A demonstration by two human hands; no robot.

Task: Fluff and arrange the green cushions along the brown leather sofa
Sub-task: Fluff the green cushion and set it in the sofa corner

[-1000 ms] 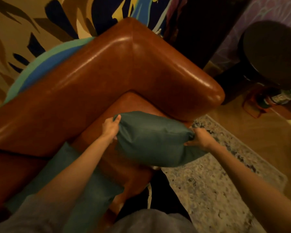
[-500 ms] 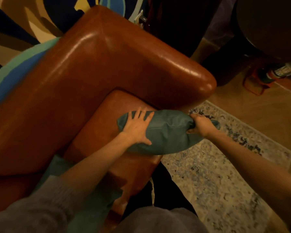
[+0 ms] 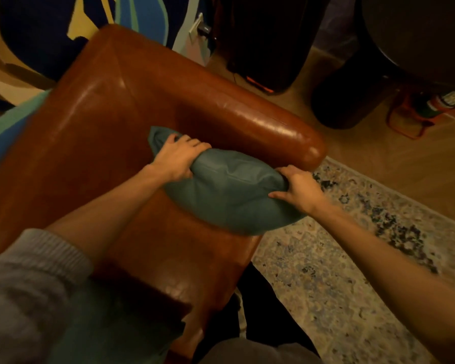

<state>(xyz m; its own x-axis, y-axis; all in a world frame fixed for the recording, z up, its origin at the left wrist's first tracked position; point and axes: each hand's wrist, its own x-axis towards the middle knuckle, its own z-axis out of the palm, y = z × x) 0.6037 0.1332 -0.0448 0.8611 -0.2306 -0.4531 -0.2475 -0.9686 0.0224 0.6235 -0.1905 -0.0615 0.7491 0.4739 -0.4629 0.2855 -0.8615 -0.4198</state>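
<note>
A green cushion (image 3: 231,193) lies at the right end of the brown leather sofa (image 3: 121,101), against the inner side of the armrest and jutting over the seat's front edge. My left hand (image 3: 180,158) grips its upper left corner, bunching the fabric. At the cushion's right edge my right hand (image 3: 297,190) pinches the cover. A second green cushion (image 3: 111,334) rests on the seat at the bottom left, partly hidden by my grey sleeve.
A pale patterned rug (image 3: 339,271) covers the floor right of the sofa, with wood floor (image 3: 405,158) beyond it. Dark round furniture (image 3: 352,101) and an orange wire stand (image 3: 410,122) sit at the upper right. A colourful painted wall (image 3: 50,30) runs behind the sofa.
The cushion moved back toward the armrest corner. My left hand went from lying flat on the cushion to gripping its upper left corner. My right hand kept its hold on the right edge.
</note>
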